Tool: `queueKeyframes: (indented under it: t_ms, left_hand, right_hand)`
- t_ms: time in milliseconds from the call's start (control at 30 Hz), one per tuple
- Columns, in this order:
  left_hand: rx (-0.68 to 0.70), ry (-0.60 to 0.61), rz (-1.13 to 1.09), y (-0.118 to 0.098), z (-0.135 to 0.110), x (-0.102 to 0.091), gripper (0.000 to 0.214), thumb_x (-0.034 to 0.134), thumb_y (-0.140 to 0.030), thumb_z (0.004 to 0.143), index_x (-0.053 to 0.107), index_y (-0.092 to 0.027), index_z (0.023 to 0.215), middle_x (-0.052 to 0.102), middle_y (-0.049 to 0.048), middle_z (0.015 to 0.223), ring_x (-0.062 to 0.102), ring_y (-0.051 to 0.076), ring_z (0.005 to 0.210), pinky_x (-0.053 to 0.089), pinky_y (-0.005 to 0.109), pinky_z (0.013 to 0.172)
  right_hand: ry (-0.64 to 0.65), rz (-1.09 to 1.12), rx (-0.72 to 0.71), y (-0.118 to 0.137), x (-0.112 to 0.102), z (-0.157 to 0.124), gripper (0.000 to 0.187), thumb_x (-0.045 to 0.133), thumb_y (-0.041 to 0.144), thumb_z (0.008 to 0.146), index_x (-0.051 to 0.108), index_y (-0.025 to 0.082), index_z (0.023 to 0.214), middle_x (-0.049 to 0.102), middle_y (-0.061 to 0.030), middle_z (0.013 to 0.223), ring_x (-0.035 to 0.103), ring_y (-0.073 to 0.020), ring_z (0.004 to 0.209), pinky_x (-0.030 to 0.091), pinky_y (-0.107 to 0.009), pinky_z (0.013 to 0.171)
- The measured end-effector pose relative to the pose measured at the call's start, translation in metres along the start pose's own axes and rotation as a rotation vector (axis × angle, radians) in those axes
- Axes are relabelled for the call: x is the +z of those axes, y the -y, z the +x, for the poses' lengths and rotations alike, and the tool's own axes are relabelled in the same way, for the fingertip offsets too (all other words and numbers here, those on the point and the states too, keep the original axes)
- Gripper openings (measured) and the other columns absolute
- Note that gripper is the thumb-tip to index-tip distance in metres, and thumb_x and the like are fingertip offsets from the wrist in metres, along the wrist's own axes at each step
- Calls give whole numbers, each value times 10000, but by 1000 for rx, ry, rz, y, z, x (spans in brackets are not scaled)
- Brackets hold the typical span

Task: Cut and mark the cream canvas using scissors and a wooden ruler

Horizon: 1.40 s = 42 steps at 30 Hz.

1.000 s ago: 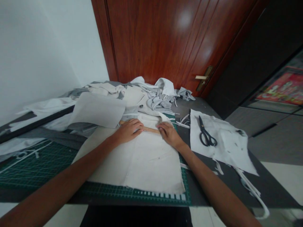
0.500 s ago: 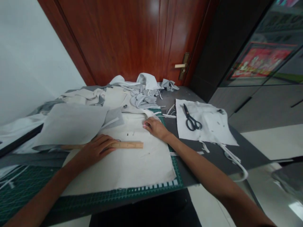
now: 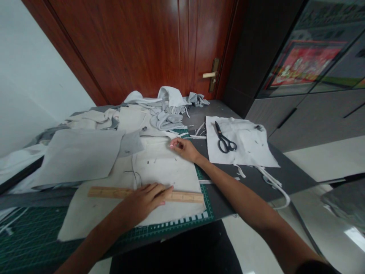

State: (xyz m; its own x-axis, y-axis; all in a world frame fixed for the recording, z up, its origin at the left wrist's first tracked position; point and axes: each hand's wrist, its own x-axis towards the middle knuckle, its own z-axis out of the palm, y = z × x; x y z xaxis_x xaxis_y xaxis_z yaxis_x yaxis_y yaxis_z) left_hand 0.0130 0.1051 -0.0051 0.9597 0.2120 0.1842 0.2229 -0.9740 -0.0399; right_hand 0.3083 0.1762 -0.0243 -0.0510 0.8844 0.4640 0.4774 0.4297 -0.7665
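Left hand [image 3: 144,202] pins a wooden ruler [image 3: 110,192] across white fabric [image 3: 168,171] on a green cutting mat [image 3: 173,227].
Its grip is a flat, open press that keeps the ruler from sliding; the right hand [image 3: 185,149] lies open, steadying the cloth, with black-handled scissors [image 3: 225,144] nearby.

From where I sit at the controls, this reads as a sewing corner in a home, though a small tailor's workroom would look much the same. A wooden door [image 3: 134,49] with a lever handle [image 3: 209,75] stands at the far end, and a cabinet [image 3: 322,121] runs along the right above a tiled floor [image 3: 327,161]. On the desk [image 3: 205,108] lie a cutting mat [image 3: 176,225], shears [image 3: 224,139] and heaped fabric scraps [image 3: 167,110].
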Motion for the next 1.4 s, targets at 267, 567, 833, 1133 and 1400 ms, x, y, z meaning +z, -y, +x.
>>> queueKeyframes:
  t_ms: [267, 567, 833, 1133, 1400]
  left_hand:
    - [-95, -180, 20, -31, 19, 11, 388, 508, -169, 1049, 590, -167, 1428, 700, 95, 1131, 633, 244, 1076, 551, 377, 927]
    - [-275, -269, -152, -53, 12, 10, 291, 547, -246, 1051, 685, -182, 1300, 671, 80, 1150, 632, 221, 1078, 544, 357, 949]
    - [-460, -303, -207, -48, -25, 5, 309, 518, -355, 1066, 715, -257, 1283, 643, 63, 1131, 624, 232, 1067, 509, 384, 967]
    - [-566, -299, -93, -33, -79, -1, 314, 532, -373, 1044, 690, -283, 1300, 617, 88, 1257, 584, 310, 1134, 463, 513, 1026]
    - [-431, -182, -43, 13, -141, -9, 365, 462, -365, 1078, 568, -365, 1427, 624, 32, 1330, 568, 258, 1216, 418, 475, 1086]
  right_hand:
    - [27, 59, 25, 4, -11, -3, 218, 653, 357, 923, 726, 158, 977, 603, 30, 763, 412, -101, 610, 344, -229, 597]
    - [25, -45, -142, 28, -32, 0, 122, 661, 285, 942, 706, 175, 917, 680, -15, 862, 469, -118, 647, 389, -246, 643]
    - [102, -54, -201, 85, -33, -32, 104, 660, 267, 979, 698, 182, 932, 710, -16, 919, 533, -114, 685, 429, -237, 649]
    - [88, -93, -20, 127, 37, -142, 72, 625, 135, 1000, 671, 177, 963, 670, -46, 919, 621, -189, 896, 500, -320, 849]
    - [40, -136, 35, 121, 34, -146, 103, 640, 108, 986, 643, 197, 936, 657, -38, 914, 606, -192, 890, 492, -331, 842]
